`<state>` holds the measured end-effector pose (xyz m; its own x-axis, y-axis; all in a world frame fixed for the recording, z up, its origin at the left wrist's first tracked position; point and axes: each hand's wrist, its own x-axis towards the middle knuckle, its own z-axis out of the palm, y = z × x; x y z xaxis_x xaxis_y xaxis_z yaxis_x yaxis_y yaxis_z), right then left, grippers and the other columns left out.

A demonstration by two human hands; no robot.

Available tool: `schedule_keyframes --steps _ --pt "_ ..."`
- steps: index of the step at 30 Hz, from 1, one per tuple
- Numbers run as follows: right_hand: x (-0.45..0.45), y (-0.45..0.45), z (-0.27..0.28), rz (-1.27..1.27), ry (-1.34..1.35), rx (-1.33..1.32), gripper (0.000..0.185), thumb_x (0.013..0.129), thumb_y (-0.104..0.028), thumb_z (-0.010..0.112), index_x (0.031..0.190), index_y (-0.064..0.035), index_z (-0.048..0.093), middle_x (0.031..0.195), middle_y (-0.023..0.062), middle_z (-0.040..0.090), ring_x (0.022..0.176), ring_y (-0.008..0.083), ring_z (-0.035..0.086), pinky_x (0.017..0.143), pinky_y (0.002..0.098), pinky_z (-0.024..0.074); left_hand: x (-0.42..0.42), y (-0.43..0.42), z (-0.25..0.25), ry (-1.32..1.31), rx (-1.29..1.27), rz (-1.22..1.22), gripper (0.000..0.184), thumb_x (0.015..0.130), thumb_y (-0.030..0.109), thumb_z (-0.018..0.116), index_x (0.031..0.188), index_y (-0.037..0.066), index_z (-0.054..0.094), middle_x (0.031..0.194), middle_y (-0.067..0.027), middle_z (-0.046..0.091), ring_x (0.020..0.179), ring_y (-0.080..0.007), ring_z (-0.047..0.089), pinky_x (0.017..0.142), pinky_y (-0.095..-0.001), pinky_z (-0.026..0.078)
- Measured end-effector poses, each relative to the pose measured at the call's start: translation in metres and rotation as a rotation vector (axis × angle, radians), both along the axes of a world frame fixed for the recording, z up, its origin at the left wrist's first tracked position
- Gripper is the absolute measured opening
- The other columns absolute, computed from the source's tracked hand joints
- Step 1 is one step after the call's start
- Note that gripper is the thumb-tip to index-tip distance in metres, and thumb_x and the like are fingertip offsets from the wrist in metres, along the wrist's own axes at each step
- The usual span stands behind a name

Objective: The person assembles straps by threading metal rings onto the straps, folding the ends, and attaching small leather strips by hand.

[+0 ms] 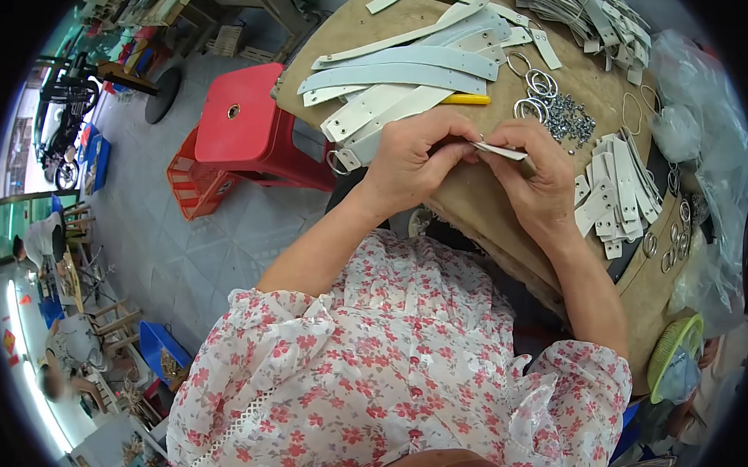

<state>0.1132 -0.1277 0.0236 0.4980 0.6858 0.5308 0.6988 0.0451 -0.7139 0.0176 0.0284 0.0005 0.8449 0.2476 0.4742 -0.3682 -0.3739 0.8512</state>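
Observation:
Both hands meet above the near edge of a cloth-covered table (466, 187). My left hand (414, 159) pinches one end of a small white strap piece (502, 151). My right hand (534, 169) grips the same piece from the other side, thumb and fingers closed on it. Just beyond the hands lie a pile of small metal rivets (569, 118), several metal rings (533, 109) and a yellow tool (466, 99). Long pale straps (404, 70) with holes are heaped at the upper left of the table, and short white straps (623, 189) lie right of my right hand.
A red stool (240, 118) and a red crate (190, 182) stand on the floor at left. More straps (599, 27) lie at the table's far right. Plastic bags (704, 113) and a green basket (670, 351) are at right. People sit in the far left background.

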Motion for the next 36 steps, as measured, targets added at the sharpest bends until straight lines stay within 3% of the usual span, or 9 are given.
schedule_keyframes --steps 9,13,14,23,26,36 --pt "-0.002 -0.001 -0.001 -0.009 -0.254 0.032 0.028 0.066 0.009 0.067 0.091 -0.0021 0.061 0.087 0.0106 0.063 0.077 0.0264 0.064 0.064 0.0324 0.0515 -0.001 -0.001 -0.004 -0.088 0.004 -0.008 0.018 0.077 -0.009 0.064 0.092 0.0 0.062 0.087 -0.0096 0.066 0.073 -0.0172 0.067 0.066 -0.026 0.052" --pt "-0.004 -0.001 -0.004 -0.036 -0.314 0.025 0.027 0.066 0.007 0.067 0.091 -0.0023 0.061 0.088 0.0107 0.063 0.078 0.0271 0.064 0.065 0.0337 0.0517 -0.001 -0.002 -0.003 -0.124 0.035 0.012 0.019 0.075 -0.01 0.064 0.092 0.001 0.063 0.084 -0.0096 0.066 0.073 -0.0178 0.066 0.065 -0.0267 0.052" --pt "-0.002 -0.002 -0.004 -0.029 -0.377 0.003 0.024 0.072 0.006 0.071 0.092 0.0006 0.061 0.089 0.0122 0.064 0.076 0.0242 0.064 0.063 0.0297 0.0513 -0.001 -0.002 -0.003 -0.148 0.069 0.031 0.02 0.074 -0.01 0.064 0.091 0.001 0.063 0.083 -0.01 0.066 0.073 -0.0192 0.066 0.066 -0.0275 0.052" --pt "-0.006 -0.001 -0.003 -0.048 -0.31 -0.017 0.022 0.073 0.008 0.068 0.091 -0.0005 0.06 0.087 0.0116 0.062 0.071 0.0231 0.063 0.059 0.0293 0.0494 -0.001 -0.003 -0.005 -0.149 0.069 0.047 0.017 0.074 -0.007 0.065 0.089 0.002 0.064 0.082 -0.0106 0.066 0.072 -0.0216 0.065 0.065 -0.0289 0.052" --pt "-0.003 0.0 -0.002 -0.052 -0.27 -0.006 0.022 0.07 0.006 0.069 0.089 -0.0011 0.059 0.082 0.011 0.061 0.068 0.0264 0.062 0.058 0.0323 0.0496 0.0 -0.004 -0.006 -0.083 0.05 0.054 0.016 0.075 -0.005 0.066 0.089 0.002 0.063 0.082 -0.0106 0.066 0.073 -0.0219 0.065 0.066 -0.0294 0.052" --pt "0.005 -0.009 -0.001 0.036 -0.299 -0.082 0.021 0.073 0.007 0.065 0.092 0.0015 0.06 0.087 0.0124 0.062 0.073 0.0244 0.063 0.062 0.0296 0.0503 0.001 -0.005 -0.003 -0.089 0.156 0.046 0.016 0.075 -0.005 0.064 0.089 0.003 0.061 0.084 -0.0108 0.064 0.074 -0.0244 0.065 0.067 -0.0306 0.051"
